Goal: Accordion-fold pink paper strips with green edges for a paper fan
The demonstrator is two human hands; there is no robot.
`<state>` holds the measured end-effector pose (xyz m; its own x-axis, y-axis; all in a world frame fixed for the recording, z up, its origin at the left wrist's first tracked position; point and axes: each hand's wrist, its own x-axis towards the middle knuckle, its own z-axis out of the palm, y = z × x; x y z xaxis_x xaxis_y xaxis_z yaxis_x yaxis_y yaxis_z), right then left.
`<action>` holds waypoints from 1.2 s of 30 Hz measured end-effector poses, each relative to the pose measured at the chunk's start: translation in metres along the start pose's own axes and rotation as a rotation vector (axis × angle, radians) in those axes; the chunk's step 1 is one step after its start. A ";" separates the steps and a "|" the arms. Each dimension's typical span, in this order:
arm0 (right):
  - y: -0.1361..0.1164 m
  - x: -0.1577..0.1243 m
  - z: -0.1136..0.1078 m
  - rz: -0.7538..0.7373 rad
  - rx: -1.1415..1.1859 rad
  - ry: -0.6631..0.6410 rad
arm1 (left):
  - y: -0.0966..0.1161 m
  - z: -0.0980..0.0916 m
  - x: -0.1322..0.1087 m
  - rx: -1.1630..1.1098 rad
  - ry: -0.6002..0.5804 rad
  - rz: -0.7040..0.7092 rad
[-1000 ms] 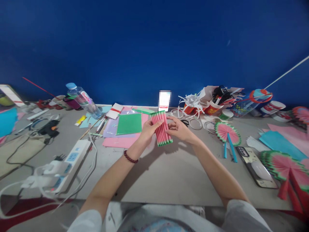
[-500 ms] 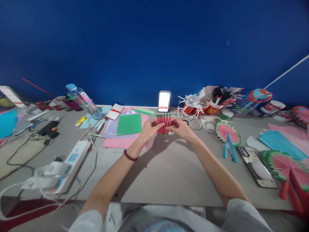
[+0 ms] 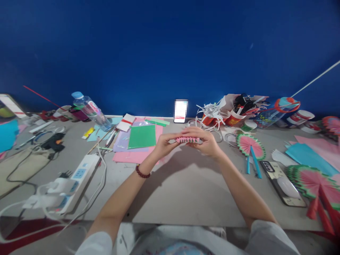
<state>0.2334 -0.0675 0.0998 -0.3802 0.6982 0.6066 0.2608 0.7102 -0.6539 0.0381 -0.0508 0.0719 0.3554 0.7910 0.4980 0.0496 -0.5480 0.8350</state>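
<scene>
Lying left is a green sheet (image 3: 142,136); the grip of the left hand (image 3: 164,143) holds one end of the pleated paper (image 3: 186,140) over the surface (image 3: 180,194); the right hand (image 3: 207,141) grips the other; farther right, a fan (image 3: 244,145).

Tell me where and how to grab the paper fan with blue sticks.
Take the paper fan by its longer blue stick, coming from the near edge of the desk: the stick points that way, and the pleats look easy to crush.
</scene>
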 end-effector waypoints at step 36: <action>-0.030 -0.002 -0.017 0.082 -0.107 -0.277 | 0.006 0.015 -0.002 0.633 -0.351 0.367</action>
<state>0.2419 -0.0887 0.1258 -0.5780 0.7126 0.3978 0.3866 0.6683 -0.6355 0.0520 -0.0595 0.0724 0.7189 0.4566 0.5241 0.3541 -0.8894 0.2891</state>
